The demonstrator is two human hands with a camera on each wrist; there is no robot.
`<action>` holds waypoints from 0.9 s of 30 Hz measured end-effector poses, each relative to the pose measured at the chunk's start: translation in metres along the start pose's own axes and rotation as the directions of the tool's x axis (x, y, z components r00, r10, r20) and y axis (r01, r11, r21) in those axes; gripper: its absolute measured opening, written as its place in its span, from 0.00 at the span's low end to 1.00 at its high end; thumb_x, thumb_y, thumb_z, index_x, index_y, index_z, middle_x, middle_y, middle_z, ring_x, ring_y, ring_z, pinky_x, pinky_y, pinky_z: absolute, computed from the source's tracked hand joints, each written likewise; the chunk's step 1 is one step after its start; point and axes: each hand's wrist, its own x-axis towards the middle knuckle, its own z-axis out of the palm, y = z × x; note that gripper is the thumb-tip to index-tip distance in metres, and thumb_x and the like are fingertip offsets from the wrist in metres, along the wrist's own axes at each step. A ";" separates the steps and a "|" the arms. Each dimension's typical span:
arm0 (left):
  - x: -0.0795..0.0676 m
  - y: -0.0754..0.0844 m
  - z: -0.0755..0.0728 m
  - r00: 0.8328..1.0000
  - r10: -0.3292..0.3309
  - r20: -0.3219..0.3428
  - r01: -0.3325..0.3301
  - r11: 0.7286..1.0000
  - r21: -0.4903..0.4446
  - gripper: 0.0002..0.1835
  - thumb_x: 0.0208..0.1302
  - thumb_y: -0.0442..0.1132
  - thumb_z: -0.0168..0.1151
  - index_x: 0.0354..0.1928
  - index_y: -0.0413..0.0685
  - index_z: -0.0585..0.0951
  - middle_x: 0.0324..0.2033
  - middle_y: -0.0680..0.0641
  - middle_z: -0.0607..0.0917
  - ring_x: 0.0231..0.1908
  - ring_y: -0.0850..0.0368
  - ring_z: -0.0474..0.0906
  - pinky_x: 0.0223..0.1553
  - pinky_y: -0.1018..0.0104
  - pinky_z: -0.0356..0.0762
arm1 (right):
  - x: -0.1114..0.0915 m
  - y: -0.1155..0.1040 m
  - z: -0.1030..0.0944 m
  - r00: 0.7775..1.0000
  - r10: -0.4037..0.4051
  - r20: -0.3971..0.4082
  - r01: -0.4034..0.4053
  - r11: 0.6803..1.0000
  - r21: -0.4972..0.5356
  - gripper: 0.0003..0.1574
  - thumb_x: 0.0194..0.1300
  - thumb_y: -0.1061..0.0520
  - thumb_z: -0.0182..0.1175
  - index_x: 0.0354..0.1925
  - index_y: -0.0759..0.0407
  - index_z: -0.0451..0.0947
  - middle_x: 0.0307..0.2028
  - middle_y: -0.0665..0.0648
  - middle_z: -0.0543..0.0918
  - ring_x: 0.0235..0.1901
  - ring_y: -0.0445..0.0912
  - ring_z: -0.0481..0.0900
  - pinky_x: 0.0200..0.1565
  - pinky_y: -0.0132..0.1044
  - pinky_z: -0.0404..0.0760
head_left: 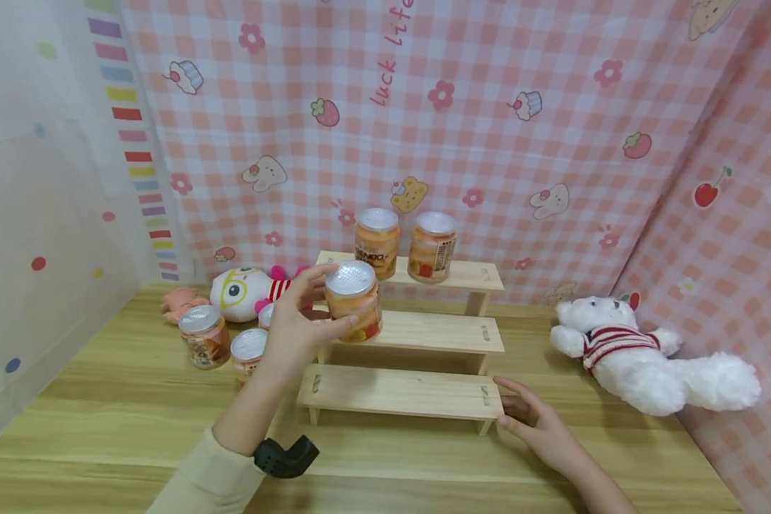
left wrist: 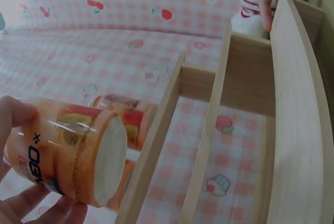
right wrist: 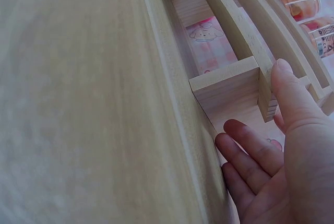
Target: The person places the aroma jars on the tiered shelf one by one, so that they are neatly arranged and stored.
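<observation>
My left hand (head_left: 305,310) grips a clear jar of orange fruit (head_left: 355,307) with a silver lid, thumb in front and fingers behind. The jar is held up before the middle tier of a three-step wooden stand (head_left: 405,389). In the left wrist view, the jar (left wrist: 57,145) is tipped sideways in the image, its pale base showing. At the stand's low right end is my right hand (head_left: 540,428), thumb and forefinger holding the corners of the bottom step. Its other fingers (right wrist: 245,166) hang loose beside the step's leg. Two similar jars (head_left: 432,250) stand on the top tier.
More jars (head_left: 204,339) stand on the wooden table (head_left: 103,428) at left, partly behind my left arm. A plush toy with yellow glasses (head_left: 236,294) lies behind them. On the right lies a white teddy bear (head_left: 642,357) in a striped top. Checked cloth (head_left: 527,164) hangs behind.
</observation>
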 end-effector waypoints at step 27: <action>0.022 -0.012 0.092 0.990 0.050 0.129 -0.043 0.998 -0.055 0.33 0.47 0.33 0.77 0.57 0.52 0.76 0.48 0.47 0.78 0.44 0.51 0.75 0.38 0.60 0.80 | 0.000 -0.001 0.000 1.000 0.023 -0.007 -0.023 1.000 0.005 0.35 0.66 0.68 0.57 0.68 0.71 0.57 0.51 0.76 0.75 0.49 0.41 0.78 0.48 0.30 0.76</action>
